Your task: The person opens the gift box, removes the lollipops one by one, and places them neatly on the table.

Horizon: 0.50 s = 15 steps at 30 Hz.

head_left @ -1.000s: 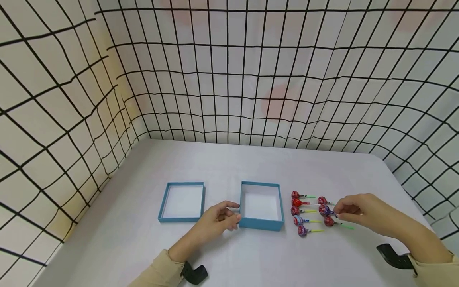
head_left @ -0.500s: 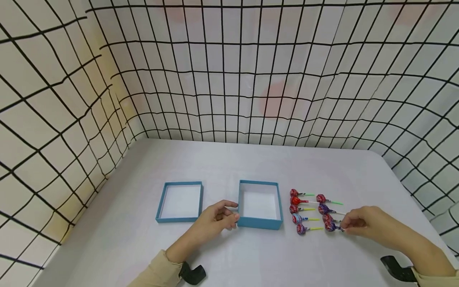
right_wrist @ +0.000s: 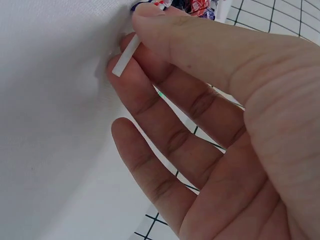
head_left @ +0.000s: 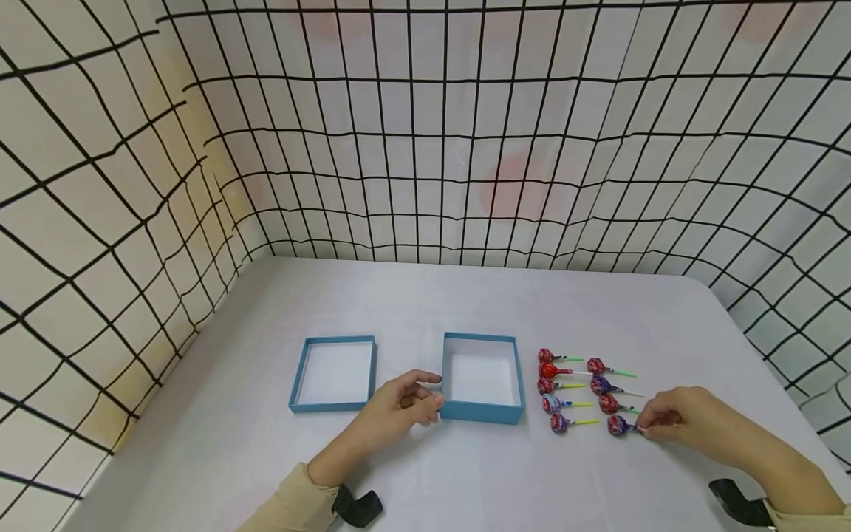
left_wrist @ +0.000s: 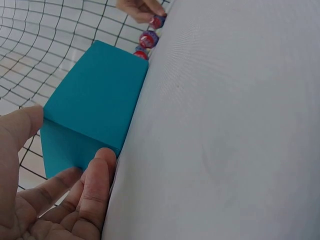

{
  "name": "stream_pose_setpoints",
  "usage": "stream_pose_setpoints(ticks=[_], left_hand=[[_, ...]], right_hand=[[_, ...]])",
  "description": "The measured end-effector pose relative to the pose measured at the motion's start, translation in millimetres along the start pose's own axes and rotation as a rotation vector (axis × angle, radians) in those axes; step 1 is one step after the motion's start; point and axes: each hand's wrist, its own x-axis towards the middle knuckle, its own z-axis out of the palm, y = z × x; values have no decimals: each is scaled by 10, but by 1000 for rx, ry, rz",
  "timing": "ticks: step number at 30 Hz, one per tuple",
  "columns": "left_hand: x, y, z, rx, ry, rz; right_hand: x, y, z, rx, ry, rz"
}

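My right hand (head_left: 685, 417) pinches the wrapped stick end of a purple lollipop (head_left: 617, 425) at the near end of the right-hand column. In the right wrist view its white stick (right_wrist: 126, 57) pokes out below the thumb, and the other fingers are spread loosely. Several more lollipops, among them a red one (head_left: 549, 371) and a blue one (head_left: 550, 403), lie in two columns on the table. My left hand (head_left: 399, 406) touches the near left corner of an empty blue box (head_left: 482, 412), fingers relaxed; the left wrist view shows fingertips against the box's blue wall (left_wrist: 95, 95).
A shallow blue lid (head_left: 332, 407), white inside, lies left of the box. White cloth covers the table (head_left: 399, 295). Black netting (head_left: 459, 140) over a pale wall stands behind and along both sides.
My right hand has moved from the middle of the right column toward the near side, and a purple lollipop now lies in its fingers at the column's near end. The left hand has stayed put.
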Motion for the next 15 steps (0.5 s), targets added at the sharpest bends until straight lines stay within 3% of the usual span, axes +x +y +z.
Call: stream_pose_setpoints(ticks=[11,15], left_hand=[[12,-1,-20,-10,3,8],[7,62,-38,9,42,5]], right_hand=[[5,-71,-9,-56,61,48],[-19,-188,-72,-95,155,110]])
